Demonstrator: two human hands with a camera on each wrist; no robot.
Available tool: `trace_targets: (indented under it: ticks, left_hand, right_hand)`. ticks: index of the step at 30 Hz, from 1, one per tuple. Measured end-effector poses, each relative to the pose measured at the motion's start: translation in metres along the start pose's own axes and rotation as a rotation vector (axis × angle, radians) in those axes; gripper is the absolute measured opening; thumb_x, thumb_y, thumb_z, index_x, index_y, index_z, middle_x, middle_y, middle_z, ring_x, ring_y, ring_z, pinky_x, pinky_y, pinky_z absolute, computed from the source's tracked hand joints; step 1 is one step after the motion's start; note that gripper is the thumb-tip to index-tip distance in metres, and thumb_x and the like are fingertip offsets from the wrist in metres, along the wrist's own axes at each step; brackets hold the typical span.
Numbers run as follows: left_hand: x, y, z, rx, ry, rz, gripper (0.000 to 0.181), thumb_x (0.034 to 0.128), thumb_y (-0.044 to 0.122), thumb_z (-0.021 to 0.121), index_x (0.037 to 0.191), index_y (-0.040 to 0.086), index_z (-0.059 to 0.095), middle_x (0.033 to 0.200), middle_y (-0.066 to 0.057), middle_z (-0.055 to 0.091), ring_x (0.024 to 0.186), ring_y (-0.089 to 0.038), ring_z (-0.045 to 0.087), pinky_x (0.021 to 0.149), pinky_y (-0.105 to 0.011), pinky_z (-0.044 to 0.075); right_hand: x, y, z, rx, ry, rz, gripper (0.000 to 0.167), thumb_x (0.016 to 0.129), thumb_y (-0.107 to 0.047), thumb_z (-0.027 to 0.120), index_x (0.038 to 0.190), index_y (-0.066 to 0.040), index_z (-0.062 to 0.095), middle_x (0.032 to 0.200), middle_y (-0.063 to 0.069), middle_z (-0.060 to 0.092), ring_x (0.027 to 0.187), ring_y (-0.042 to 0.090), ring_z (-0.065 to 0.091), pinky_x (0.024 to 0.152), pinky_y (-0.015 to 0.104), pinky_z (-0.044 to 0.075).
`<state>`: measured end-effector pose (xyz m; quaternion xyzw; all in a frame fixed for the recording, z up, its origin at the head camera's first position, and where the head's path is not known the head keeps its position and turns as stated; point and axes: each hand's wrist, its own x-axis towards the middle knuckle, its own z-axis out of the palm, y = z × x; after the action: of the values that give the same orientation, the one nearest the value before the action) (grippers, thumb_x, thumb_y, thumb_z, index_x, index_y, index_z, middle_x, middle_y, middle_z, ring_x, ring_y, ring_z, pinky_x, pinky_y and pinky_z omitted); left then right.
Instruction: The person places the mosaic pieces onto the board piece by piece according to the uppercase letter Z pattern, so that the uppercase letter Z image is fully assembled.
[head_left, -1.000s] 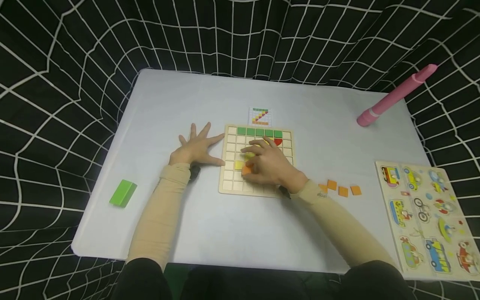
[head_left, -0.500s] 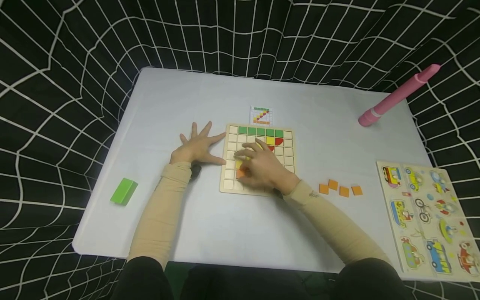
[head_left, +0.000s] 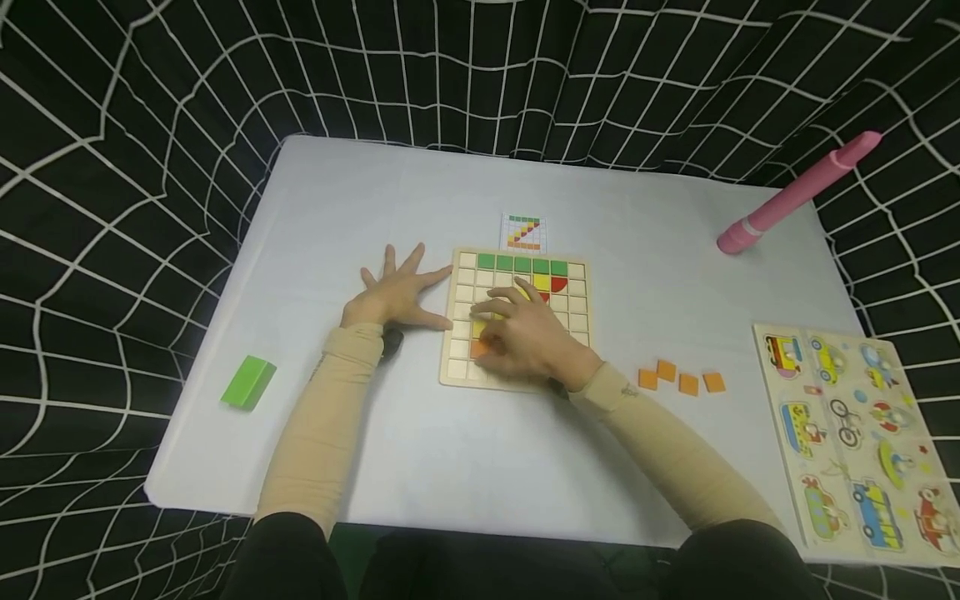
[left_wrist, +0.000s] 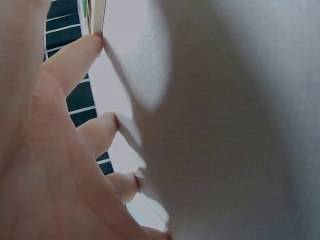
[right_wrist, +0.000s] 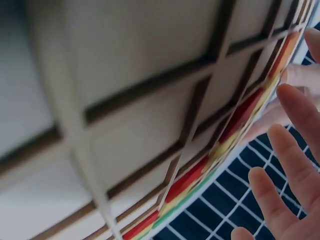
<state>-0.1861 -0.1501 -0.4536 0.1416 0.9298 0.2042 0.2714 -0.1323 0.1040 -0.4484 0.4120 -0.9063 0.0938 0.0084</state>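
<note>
A wooden grid board [head_left: 459, 380] lies on the table, with green square tiles [head_left: 522, 264] along its far row and a diagonal of yellow and red pieces partly under my right hand [head_left: 521, 337]. Thumb and index finger of that hand pinch an orange square tile [head_left: 477, 349] low in the grid, just nearer me than a yellow tile; its other fingers are spread above the board. Seen in the right wrist view, the orange tile [right_wrist: 286, 51] lies nearly level with the grid. My left hand [head_left: 393, 297] rests with fingers spread, thumb and index tips touching the board's left edge.
Several loose orange tiles [head_left: 688, 383] lie right of the board. A small pattern card [head_left: 524, 234] sits beyond its far edge. Far left is a green block [head_left: 249, 383]; a picture puzzle board [head_left: 847, 433] and a pink tube-like object [head_left: 787, 200] are on the right.
My right hand has moved slightly left and nearer me with the orange tile, which now lies under the yellow tile's column. The left hand stays put against the board.
</note>
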Motion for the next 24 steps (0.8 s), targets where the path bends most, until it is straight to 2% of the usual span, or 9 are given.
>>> trace_targets:
  ticks: [6, 10, 18, 24]
  left_hand:
    - [0.001, 0.001, 0.002, 0.003, -0.002, -0.008, 0.102, 0.0821, 0.067, 0.075, 0.164, 0.040, 0.020, 0.175, -0.010, -0.018, 0.153, -0.054, -0.029, 0.110, -0.087, -0.014]
    - [0.001, 0.001, 0.004, 0.002, 0.001, -0.015, 0.103, 0.0815, 0.065, 0.076, 0.164, 0.040, 0.021, 0.175, -0.009, -0.017, 0.153, -0.054, -0.029, 0.111, -0.088, -0.013]
    - [0.000, 0.002, 0.003, 0.007, 0.008, -0.017, 0.103, 0.0812, 0.065, 0.077, 0.164, 0.039, 0.022, 0.176, -0.009, -0.016, 0.153, -0.053, -0.028, 0.111, -0.088, -0.012]
    - [0.000, 0.002, 0.001, 0.008, 0.008, -0.005, 0.104, 0.0812, 0.066, 0.077, 0.165, 0.038, 0.022, 0.175, -0.009, -0.017, 0.153, -0.053, -0.030, 0.110, -0.088, -0.013]
  right_hand:
    - [-0.014, 0.013, -0.005, 0.025, 0.026, 0.070, 0.022, 0.082, -0.043, 0.079, 0.085, -0.021, 0.082, 0.139, 0.004, 0.069, 0.137, 0.032, 0.055, 0.125, 0.066, 0.027]
    - [-0.031, 0.026, -0.009, 0.037, 0.061, 0.119, 0.029, 0.080, -0.046, 0.082, 0.089, -0.018, 0.083, 0.141, 0.006, 0.067, 0.137, 0.034, 0.054, 0.123, 0.067, 0.028]
    - [-0.076, 0.055, -0.020, 0.037, 0.098, 0.242, 0.044, 0.076, -0.049, 0.085, 0.100, -0.012, 0.084, 0.141, 0.011, 0.067, 0.137, 0.038, 0.052, 0.123, 0.070, 0.025]
    - [-0.117, 0.076, -0.025, -0.022, 0.095, 0.333, 0.050, 0.073, -0.048, 0.087, 0.104, -0.009, 0.083, 0.141, 0.013, 0.066, 0.136, 0.039, 0.051, 0.121, 0.071, 0.027]
